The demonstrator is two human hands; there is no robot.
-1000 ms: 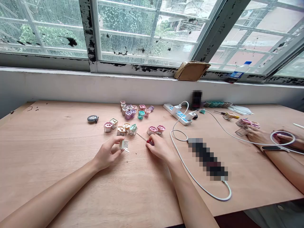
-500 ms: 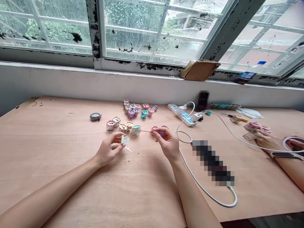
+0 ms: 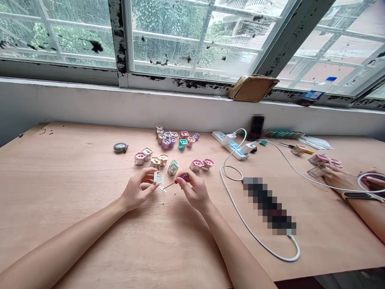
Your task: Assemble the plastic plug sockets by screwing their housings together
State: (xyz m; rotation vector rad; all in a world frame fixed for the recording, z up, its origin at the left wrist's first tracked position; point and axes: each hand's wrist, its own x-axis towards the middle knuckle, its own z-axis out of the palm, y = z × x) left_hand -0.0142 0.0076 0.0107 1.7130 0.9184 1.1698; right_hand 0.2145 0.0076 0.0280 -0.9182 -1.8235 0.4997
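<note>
My left hand (image 3: 138, 188) is closed, pinching a small clear plastic piece with a pale edge (image 3: 158, 178) between thumb and fingers. In my right hand (image 3: 194, 190) is a screwdriver (image 3: 171, 185) with a red and purple handle. Its thin shaft points left, with the tip close to small white strips (image 3: 163, 189) on the table below the plastic piece. A mint-green-rimmed little container (image 3: 173, 167) leans just beyond my hands. Two pink-rimmed containers (image 3: 197, 165) stand to its right, while orange-rimmed ones (image 3: 155, 162) are at its left. Tiny screw-like bits (image 3: 163, 204) lie nearer to me.
More coloured containers (image 3: 168, 141) cluster at the back. A round grey object (image 3: 120, 147) lies at left. The power strip (image 3: 230, 145) and white cable (image 3: 240, 210) are to the right, beside a blurred dark object (image 3: 270, 206). Another person's hand (image 3: 338, 176) works at far right.
My right hand has moved left and down with the screwdriver, whose tip has dropped from the mint container to the white strips. That container now sits tilted. My left hand stays nearly still.
</note>
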